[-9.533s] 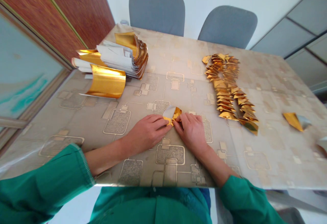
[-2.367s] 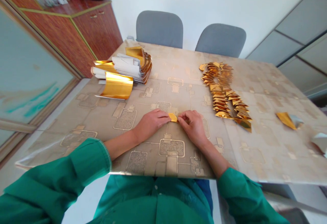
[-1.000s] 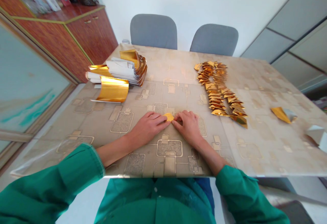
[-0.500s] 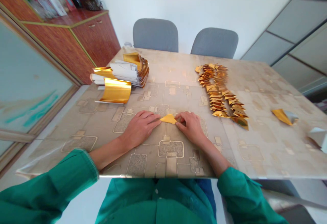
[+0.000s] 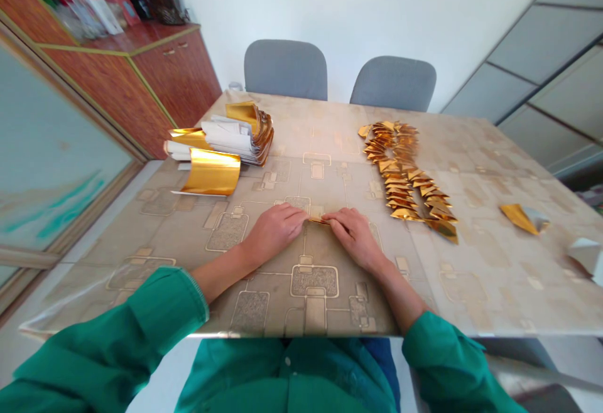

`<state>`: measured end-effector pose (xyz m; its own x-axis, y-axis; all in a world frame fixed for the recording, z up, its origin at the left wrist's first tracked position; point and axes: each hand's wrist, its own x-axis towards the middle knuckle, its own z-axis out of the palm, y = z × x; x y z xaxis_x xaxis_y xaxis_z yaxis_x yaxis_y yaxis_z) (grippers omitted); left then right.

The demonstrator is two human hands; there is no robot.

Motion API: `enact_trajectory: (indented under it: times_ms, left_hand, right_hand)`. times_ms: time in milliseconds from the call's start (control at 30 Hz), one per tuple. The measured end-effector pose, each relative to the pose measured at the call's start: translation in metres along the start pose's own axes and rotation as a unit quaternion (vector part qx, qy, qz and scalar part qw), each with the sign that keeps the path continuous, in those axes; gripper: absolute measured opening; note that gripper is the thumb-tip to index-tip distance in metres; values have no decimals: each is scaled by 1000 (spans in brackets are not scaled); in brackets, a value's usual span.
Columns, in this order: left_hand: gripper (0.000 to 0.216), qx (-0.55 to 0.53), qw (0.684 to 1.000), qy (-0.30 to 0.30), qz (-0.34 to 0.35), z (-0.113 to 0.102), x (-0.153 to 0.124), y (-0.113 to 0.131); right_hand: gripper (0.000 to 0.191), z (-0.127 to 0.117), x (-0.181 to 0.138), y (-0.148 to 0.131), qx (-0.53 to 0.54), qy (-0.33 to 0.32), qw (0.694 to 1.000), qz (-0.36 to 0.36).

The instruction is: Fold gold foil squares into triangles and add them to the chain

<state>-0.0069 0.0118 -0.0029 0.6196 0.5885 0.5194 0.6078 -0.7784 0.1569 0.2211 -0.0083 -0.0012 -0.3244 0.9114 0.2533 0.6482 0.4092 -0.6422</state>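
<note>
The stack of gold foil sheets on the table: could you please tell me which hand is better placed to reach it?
The left hand, I'd judge: it rests nearer the stack, on its side of the folded gold strip, while the right hand lies beyond that strip.

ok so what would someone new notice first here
The long chain of folded gold foil pieces stands out first, lying right of centre on the patterned table. Left of it sits a curled stack of gold foil sheets. Near the front, the left hand and right hand meet at a narrow gold foil fold.
</note>
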Motion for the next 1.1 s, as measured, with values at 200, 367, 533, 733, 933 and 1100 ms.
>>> enact_trajectory:
  times_ms: [200, 367, 533, 733, 933, 1100]
  left_hand:
    - [22, -157, 975, 44, -154, -3, 2, 11]
    - [22, -200, 960, 20, -194, -4, 2, 13]
    - [22, -220, 950, 20, -220, -1, 2, 12]
    - [15, -236, 951, 14, -199, -2, 3, 11]
    - [15, -230, 956, 24, -181, -4, 1, 9]
    - [18, -223, 961, 42, -160, -3, 0, 9]
  right_hand:
    - [37, -4, 1, -7, 156, 26, 986, 60]
    - [34, 1, 2, -5, 148, 15, 985, 85]
    - [37, 1, 3, -4, 122, 6, 990, 70]
    - [29, 3, 1, -2, 153, 32, 985, 70]
    - [24, 5, -1, 0, 144, 41, 987, 59]
    - [20, 5, -1, -1, 128, 50, 989, 49]
